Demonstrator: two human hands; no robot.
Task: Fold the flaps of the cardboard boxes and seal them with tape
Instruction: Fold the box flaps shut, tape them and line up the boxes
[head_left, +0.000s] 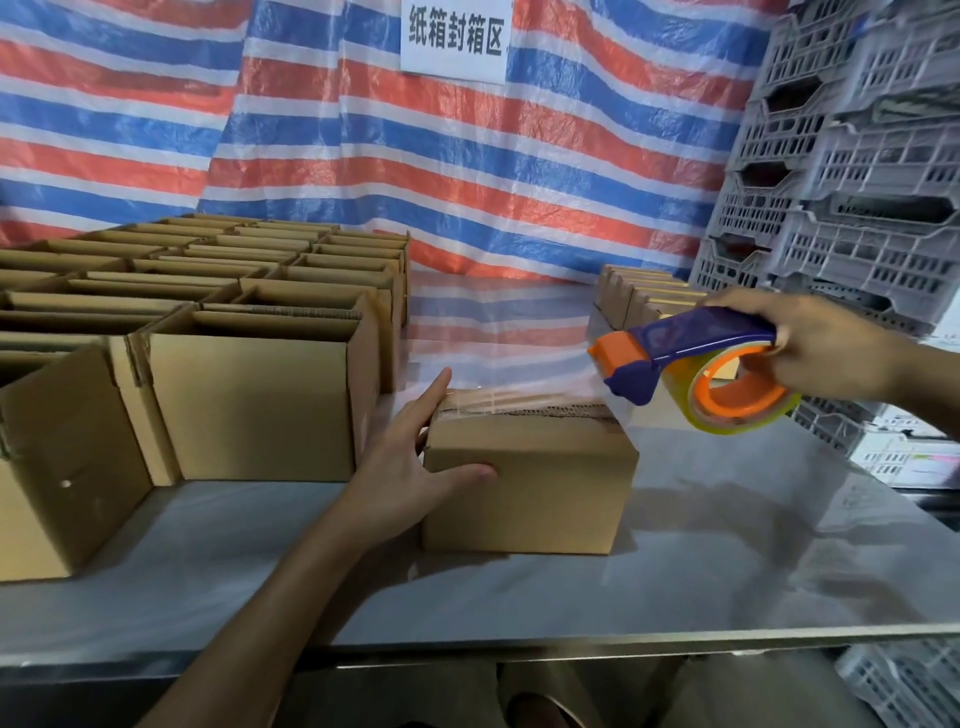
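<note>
Striped tarp (467, 171) behind steel bench (675, 571). Closed box (530, 483) at frame centre; left hand (415, 452), fingers straight, braces its left end. Right hand (821, 343) grips tape dispenser (691, 369), film stretched to the seam. Judged: light, stiff cardboard; hold by the sides while pulling.

Sign text: you can read "纸箱封箱区", one row of dark characters.
Sign carrier: a white sheet (453, 39) hung flat on the red, white and blue striped tarp (311, 156).
Sign place: almost straight above and far behind the fingers (435, 389) of your left hand (410, 457); up and well to the left of your right hand (821, 343).
Sheet edge: its top is cut off by the frame.
Coloured marks low beyond your right hand: too blurred to read.
</note>
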